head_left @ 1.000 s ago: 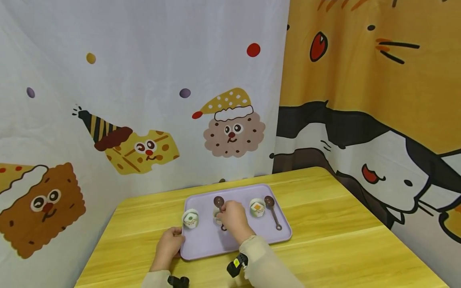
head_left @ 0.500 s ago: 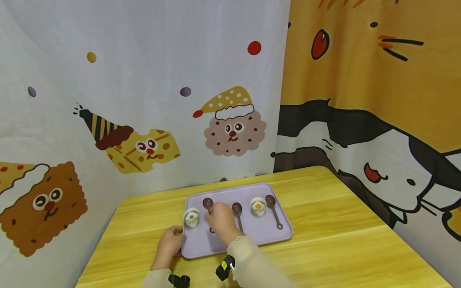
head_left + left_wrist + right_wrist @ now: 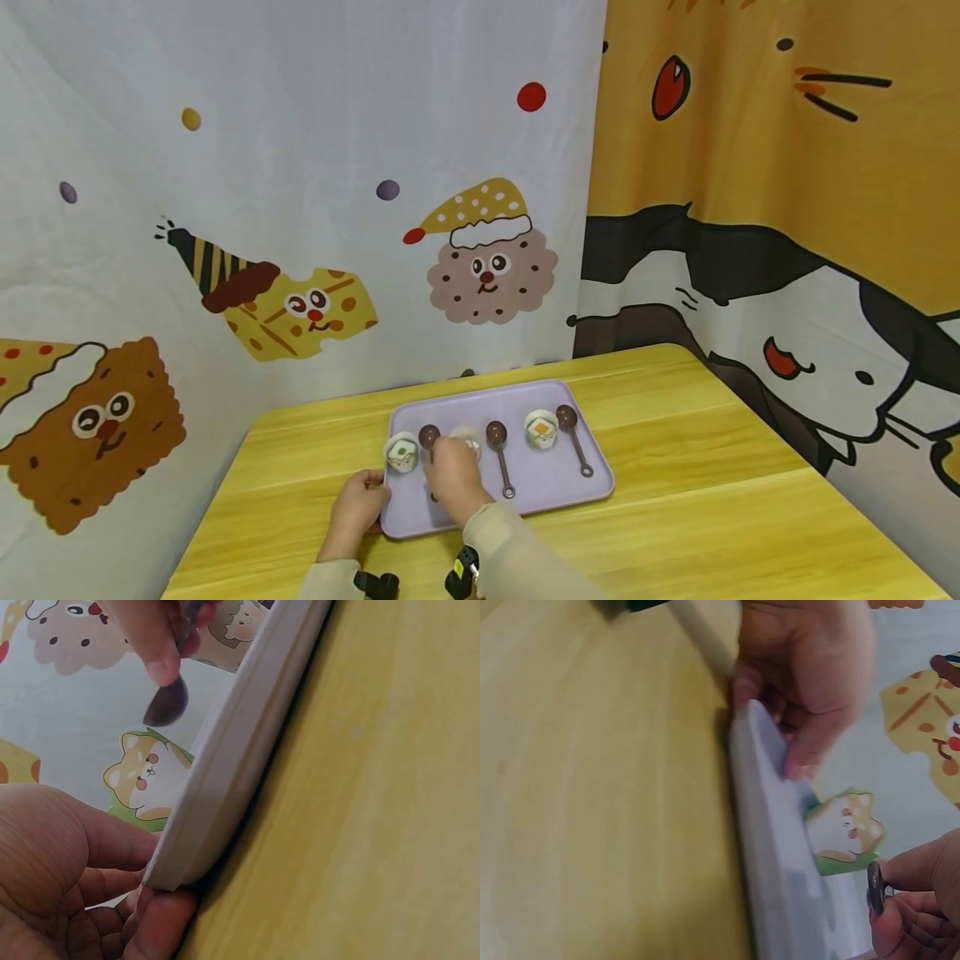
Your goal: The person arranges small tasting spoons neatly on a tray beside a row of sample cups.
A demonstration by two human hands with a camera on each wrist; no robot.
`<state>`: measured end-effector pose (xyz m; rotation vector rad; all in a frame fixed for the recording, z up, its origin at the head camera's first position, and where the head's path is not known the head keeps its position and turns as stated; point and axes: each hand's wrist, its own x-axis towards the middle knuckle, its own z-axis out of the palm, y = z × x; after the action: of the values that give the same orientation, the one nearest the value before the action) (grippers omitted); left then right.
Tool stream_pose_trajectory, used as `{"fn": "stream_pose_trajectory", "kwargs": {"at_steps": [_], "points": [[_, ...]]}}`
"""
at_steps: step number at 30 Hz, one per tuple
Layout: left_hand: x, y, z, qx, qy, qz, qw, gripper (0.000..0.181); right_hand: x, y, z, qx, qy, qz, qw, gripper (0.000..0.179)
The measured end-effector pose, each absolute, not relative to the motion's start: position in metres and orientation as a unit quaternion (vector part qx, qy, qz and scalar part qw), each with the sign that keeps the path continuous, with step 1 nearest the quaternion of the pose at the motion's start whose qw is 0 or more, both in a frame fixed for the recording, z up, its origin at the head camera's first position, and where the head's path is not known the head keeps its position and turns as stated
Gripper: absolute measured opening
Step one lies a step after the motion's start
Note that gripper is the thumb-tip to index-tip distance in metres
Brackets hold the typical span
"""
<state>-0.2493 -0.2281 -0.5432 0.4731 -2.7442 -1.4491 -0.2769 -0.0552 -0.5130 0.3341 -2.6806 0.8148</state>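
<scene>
My left hand (image 3: pixel 356 507) grips the left edge of a lavender tray (image 3: pixel 420 521), with finger and thumb at its rim in the left wrist view. Between the fingers of my right hand (image 3: pixel 455 482) is a brown spoon (image 3: pixel 429 437), its bowl pointing away from me and its ringed handle end (image 3: pixel 876 889) showing in the right wrist view. Just left of that spoon stands a small cup with a dog picture (image 3: pixel 150 776). Behind my right hand, a middle cup (image 3: pixel 469 437) is partly hidden.
A second brown spoon (image 3: pixel 501 462) lies on the tray right of my hand. Farther right are another small cup (image 3: pixel 542 428) and a third spoon (image 3: pixel 576 443). The tray sits on a yellow wood-grain table (image 3: pixel 675 467) before a cartoon-printed curtain (image 3: pixel 300 167).
My right hand has moved left with the spoon, from over the middle cup to beside the left cup, uncovering the second spoon. My left hand keeps its grip on the tray.
</scene>
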Motion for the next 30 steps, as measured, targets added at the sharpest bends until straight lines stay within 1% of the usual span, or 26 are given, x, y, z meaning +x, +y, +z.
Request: {"fn": "stream_pose_trajectory", "kwargs": {"at_steps": [10,19,27,30], "points": [[-0.248,-0.227,-0.542,0.151,-0.872,-0.466,0.003,0.033,-0.275,-0.062,-0.527,0.108,-0.943,0.270,0.163,0.023],[-0.247,-0.226,-0.540,0.150,-0.873,-0.464,0.001,0.033,-0.273,-0.064,-0.533,0.099,-0.950,0.255,0.151,0.020],[-0.247,-0.226,-0.539,0.149,-0.873,-0.465,0.001,0.033,-0.274,-0.066,-0.539,0.095,-0.947,0.252,0.174,0.023],[-0.246,-0.225,-0.538,0.149,-0.872,-0.466,0.000,0.034,-0.274,-0.067,-0.540,0.093,-0.947,0.251,0.175,0.024]]}}
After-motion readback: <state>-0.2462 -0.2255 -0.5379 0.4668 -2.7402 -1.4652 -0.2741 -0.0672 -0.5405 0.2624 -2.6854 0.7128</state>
